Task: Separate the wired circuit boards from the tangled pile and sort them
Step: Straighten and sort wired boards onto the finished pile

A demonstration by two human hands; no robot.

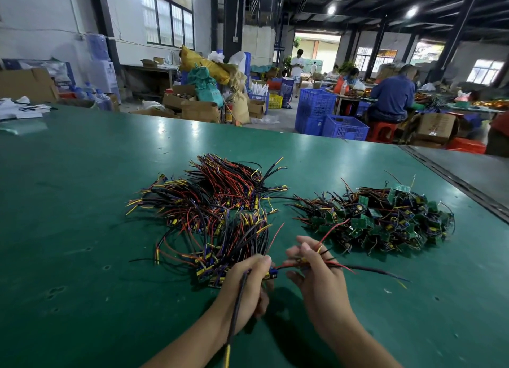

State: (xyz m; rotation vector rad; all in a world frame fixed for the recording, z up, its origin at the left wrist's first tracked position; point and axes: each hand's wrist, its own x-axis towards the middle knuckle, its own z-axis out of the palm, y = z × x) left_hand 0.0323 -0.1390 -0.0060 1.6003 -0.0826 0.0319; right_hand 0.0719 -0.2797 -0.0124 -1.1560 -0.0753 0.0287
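Note:
A tangled pile of small green circuit boards (380, 218) with short wires lies on the right of the green table (82, 188). To its left spreads a sorted heap of boards with long red, black and yellow wires (214, 207). My left hand (248, 287) grips a small wired board (271, 274) at its blue and yellow parts, and a black wire trails back over my forearm. My right hand (316, 271) pinches the red and black wires (358, 268) of a board close beside it.
The table's far edge (248, 125) runs across the middle of the view, with a metal seam (454, 183) on the right. Beyond stand blue crates (330, 116), cardboard boxes (192, 105) and seated people at another bench (394, 97). Papers (22, 110) lie at the far left.

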